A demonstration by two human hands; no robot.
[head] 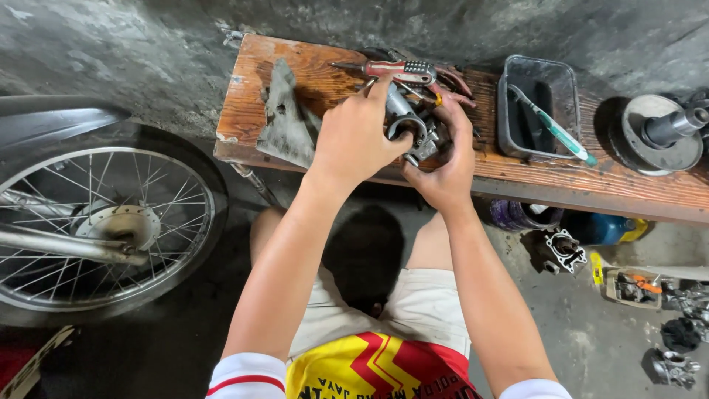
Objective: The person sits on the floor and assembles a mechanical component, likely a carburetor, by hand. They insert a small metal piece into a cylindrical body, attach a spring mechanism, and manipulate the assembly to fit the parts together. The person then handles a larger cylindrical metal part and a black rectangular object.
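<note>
We see both hands meeting over a wooden bench [310, 63], working one small metal part [413, 133] between them. The left hand [354, 137] closes around the part from the left, its index finger stretched forward toward the tools behind and its thumb pressed onto the curved grey piece at the part's front. The right hand [447, 166] cups the same part from the right and below, fingers curled tight around it. So both grips are pressed together on the part, which sits just above the near edge of the bench, at its middle.

Just behind the hands lies a red-handled tool [402, 70] with red pliers [454, 81] beside it. A dirty grey rag [284, 118] lies flat on the bench to the left. To the right stands a dark plastic tray [509, 111] with a toothbrush [554, 125] resting across it, and further right a round metal hub [657, 133]. A spoked wheel [96, 222] stands on the floor at left.
</note>
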